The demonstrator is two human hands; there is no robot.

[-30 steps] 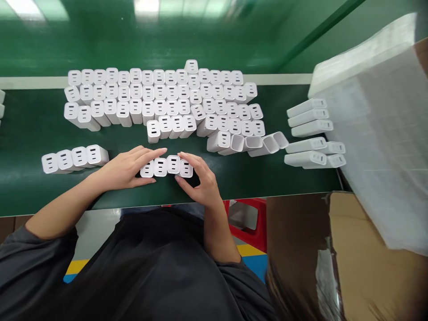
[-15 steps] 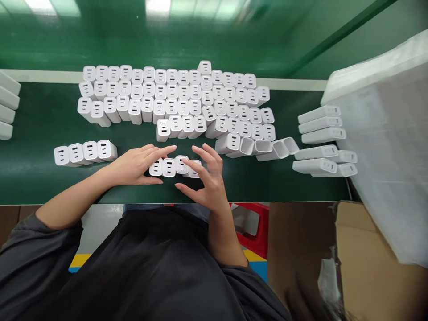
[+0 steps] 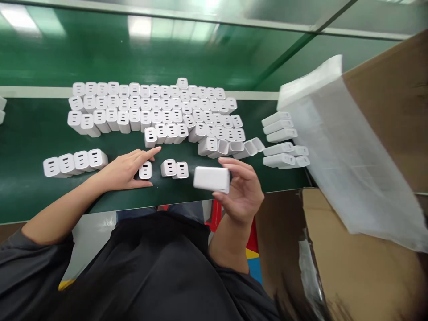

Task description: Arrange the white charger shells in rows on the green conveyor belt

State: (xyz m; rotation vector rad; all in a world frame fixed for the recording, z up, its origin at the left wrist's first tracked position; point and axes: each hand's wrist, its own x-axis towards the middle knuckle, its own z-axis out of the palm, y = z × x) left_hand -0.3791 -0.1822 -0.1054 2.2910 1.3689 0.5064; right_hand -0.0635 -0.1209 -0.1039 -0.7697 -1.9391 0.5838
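On the green table, my left hand (image 3: 125,170) rests with its thumb and forefinger stretched apart on either side of a single white charger (image 3: 145,170), which stands with its port face up. My right hand (image 3: 242,189) pinches another white charger (image 3: 211,179) by one end, fingertips above and thumb below. This charger is lifted and turned sideways, with a plain long side showing. Between the hands stand two more white chargers (image 3: 174,169), side by side. A short row of chargers (image 3: 74,163) stands left of my left hand.
Several packed rows of white chargers (image 3: 150,104) stand farther back. Open-ended white shells (image 3: 236,148) lean at their right end. Flatter white pieces (image 3: 280,133) lie near a translucent plastic sheet (image 3: 327,147). A cardboard box (image 3: 337,249) and a red stool (image 3: 216,218) are below the table.
My right hand has moved right and now holds a charger from the short row before me. The remaining chargers there stand with a gap. The view has shifted rightward.
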